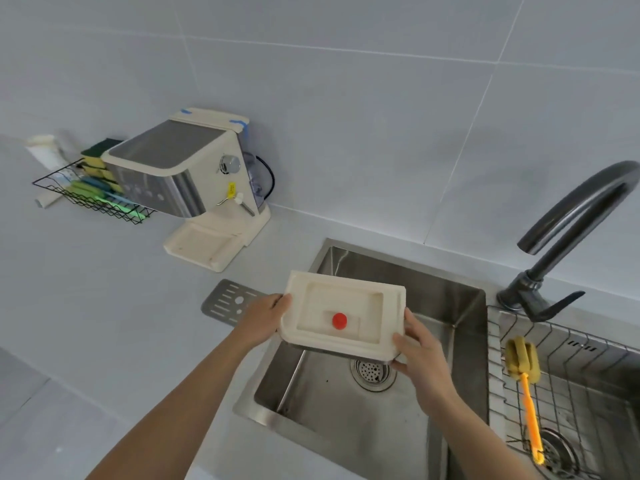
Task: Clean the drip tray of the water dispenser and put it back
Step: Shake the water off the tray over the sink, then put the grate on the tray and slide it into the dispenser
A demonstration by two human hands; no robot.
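Over the steel sink (pixel 398 271), both hands gripped the drip tray (pixel 343 315) level, long axis spanning left fingers (pixel 277 303) to right fingers (pixel 401 344), red float (pixel 339 321) inside.

The drip tray (pixel 341 315) sits between both hands over the sink (pixel 398 271); the grate (pixel 228 301) lies on the counter (pixel 104 306) just left of it; the dispenser (pixel 194 181) stands behind, a wire rack (pixel 93 195) on its left; the faucet (pixel 571 237) rises at right.
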